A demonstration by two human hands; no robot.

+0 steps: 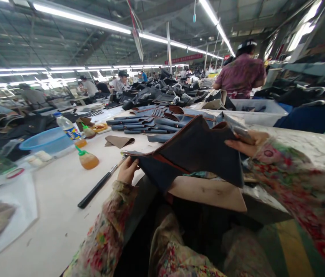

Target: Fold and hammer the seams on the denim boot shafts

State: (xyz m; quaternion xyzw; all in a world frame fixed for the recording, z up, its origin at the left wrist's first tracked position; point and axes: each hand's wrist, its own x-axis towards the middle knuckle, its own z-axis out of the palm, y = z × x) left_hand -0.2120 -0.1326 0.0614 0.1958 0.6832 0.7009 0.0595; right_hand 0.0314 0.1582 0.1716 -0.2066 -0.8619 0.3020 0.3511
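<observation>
Both of my hands hold up a dark blue leather piece (194, 154) with a reddish-brown edge, over the table's front edge. My left hand (127, 170) grips its lower left corner, fingers closed on it. My right hand (244, 143) pinches its upper right end. A tan piece (208, 192) lies flat beneath it. Just left of my left hand a black-handled tool (99, 186) lies on the white table (55, 215).
An orange glue bottle (87, 158), a blue basin (45, 140) and a plastic bottle (68, 127) stand at left. Several blue leather pieces (151, 123) are stacked further back. A person in a purple shirt (241, 73) works at right; others work in the distance.
</observation>
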